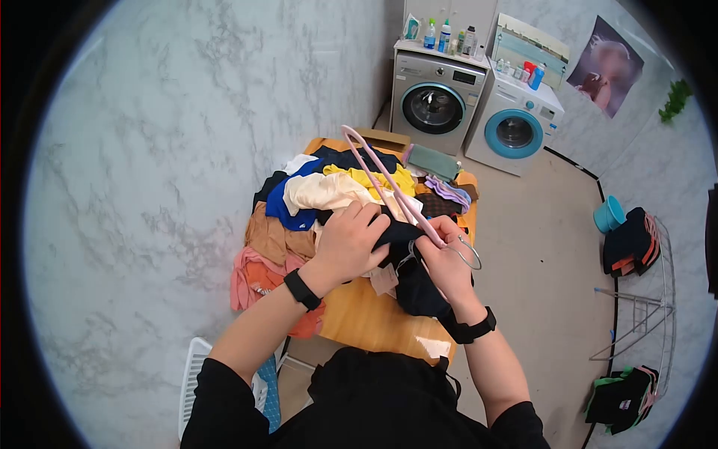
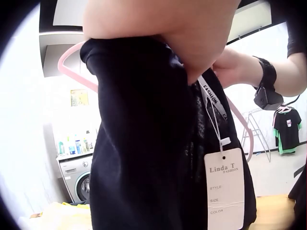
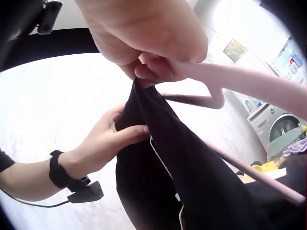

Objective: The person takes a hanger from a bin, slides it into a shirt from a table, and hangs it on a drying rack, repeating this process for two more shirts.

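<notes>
A black garment (image 2: pixel 139 134) hangs between my two hands above the table. My left hand (image 1: pixel 351 243) grips its upper edge, the thumb inside the opening in the right wrist view. My right hand (image 1: pixel 447 262) holds a pink clothes hanger (image 3: pixel 259 85) close to its metal hook (image 1: pixel 477 258) and also pinches a corner of the garment. The hanger slants up and away over the clothes pile. From the neckband, lettered "FASHION", a paper tag (image 2: pixel 224 189) dangles on a string. Part of the hanger is hidden behind the cloth in the left wrist view.
Heaped clothes, among them a cream garment (image 1: pixel 325 192) and a brown one (image 1: pixel 277 236), cover much of the wooden table (image 1: pixel 359 318). Two washing machines (image 1: pixel 430 101) stand at the back. A drying rack (image 1: pixel 662 299) with hung clothes is at the right, a white basket (image 1: pixel 193 374) at lower left.
</notes>
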Demonstrator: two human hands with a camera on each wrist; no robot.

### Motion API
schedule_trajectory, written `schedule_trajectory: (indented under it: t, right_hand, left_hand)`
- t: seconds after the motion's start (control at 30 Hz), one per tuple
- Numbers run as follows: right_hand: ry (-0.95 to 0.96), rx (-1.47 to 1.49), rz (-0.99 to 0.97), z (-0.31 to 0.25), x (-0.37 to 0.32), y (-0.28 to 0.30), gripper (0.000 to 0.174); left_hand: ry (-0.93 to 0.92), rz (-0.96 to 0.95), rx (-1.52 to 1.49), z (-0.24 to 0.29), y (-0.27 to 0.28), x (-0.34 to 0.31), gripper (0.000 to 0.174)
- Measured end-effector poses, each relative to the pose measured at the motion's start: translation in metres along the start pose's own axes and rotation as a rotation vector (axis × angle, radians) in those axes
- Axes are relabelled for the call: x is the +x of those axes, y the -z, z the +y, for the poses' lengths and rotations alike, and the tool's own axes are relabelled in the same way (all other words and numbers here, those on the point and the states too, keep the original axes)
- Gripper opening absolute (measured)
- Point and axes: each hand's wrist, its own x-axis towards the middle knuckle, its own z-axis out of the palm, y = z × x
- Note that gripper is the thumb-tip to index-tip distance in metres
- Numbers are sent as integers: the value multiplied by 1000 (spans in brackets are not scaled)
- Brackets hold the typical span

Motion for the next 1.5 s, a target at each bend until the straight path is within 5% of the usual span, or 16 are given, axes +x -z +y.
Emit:
schedule_trajectory:
  t: [0.2,0.27,0.3,0.4,0.47,0.53,0.67,0.87,0.97,1.13,1.23,1.33,1.4,1.47,1.5]
  right_hand:
    - [205,-265,-33,28,0,11,11]
    - [124,-326,-39,47,-6,6,11]
    - [90,-268,-22,50,-13,1,12]
    - [-36,-133,-41,56,-29,-8,23]
    - [-107,-114,-95,64,-39,-9,29]
    - [136,-181,-105,73,-45,-9,32]
    - [181,-362,-128,115,-52,0,22]
    - [-292,-134,-101,78,-15,55,20]
    - [-462,12,-221,44,-3,65,23]
    - [-667,4,-321,56,-4,48,22]
    - [-717,44,-345,58,-12,41,21]
    - [-743,56,-360,55,-14,36,21]
    - [-753,65,-367,55,-13,33,20]
    - [-678,135,-287,58,-16,28,21]
    - [-653,166,-284,59,-17,27,21]
  left_hand:
    - [0,151,69,1,26,15,19]
    - [445,-197,-725,1,29,24,17]
    - [331,-58,-812,2,22,25,20]
    - [411,-33,-939,6,16,24,20]
    - [448,-17,-945,6,12,20,20]
    - [473,3,-954,7,9,20,20]
    - [428,35,-820,3,8,14,17]
    - [315,-18,-144,-49,18,-9,21]
    - [-23,-9,279,-72,-5,-32,29]
    - [90,-150,310,-62,-54,-63,27]
    - [770,-270,-398,-68,-60,-59,38]
    - [705,11,-488,-55,-65,-58,48]
    - [421,165,-201,-24,-55,-59,50]
    - [371,97,-251,-8,-67,-75,47]
    - [419,-94,-343,1,-73,-82,43]
